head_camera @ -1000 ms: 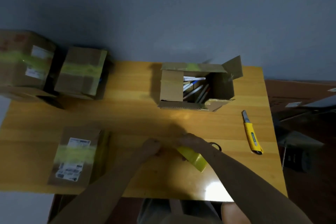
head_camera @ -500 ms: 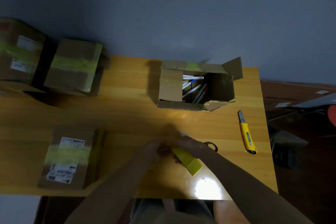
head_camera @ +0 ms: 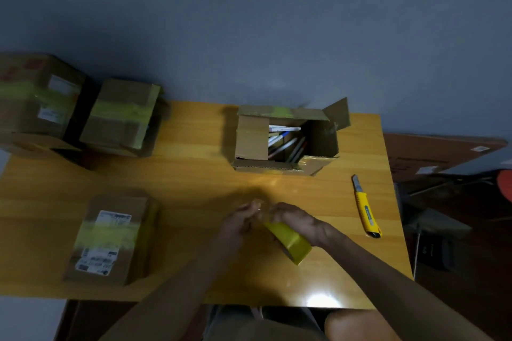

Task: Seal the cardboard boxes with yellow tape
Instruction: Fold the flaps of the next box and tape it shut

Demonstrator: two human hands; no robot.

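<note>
Above the near middle of the glossy wooden table (head_camera: 194,174), the right hand (head_camera: 296,219) curls its fingers round the yellow tape roll (head_camera: 291,242). The left hand (head_camera: 238,223) meets it, fingers bent, but its grip is too blurred to tell. The open brown cardboard box (head_camera: 252,138) stands behind, apart.

I see the open box (head_camera: 285,166) at the back middle of the table (head_camera: 194,180), with pens (head_camera: 282,141) in it. The knife (head_camera: 365,210) lies to its right. The corner box (head_camera: 38,102) and second box (head_camera: 122,116) sit side by side at back left, and the third box (head_camera: 110,238) front left. The tape roll (head_camera: 291,241) is front-centre.

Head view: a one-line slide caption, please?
Left hand and right hand hold a yellow tape roll; an open box of pens waits.
</note>
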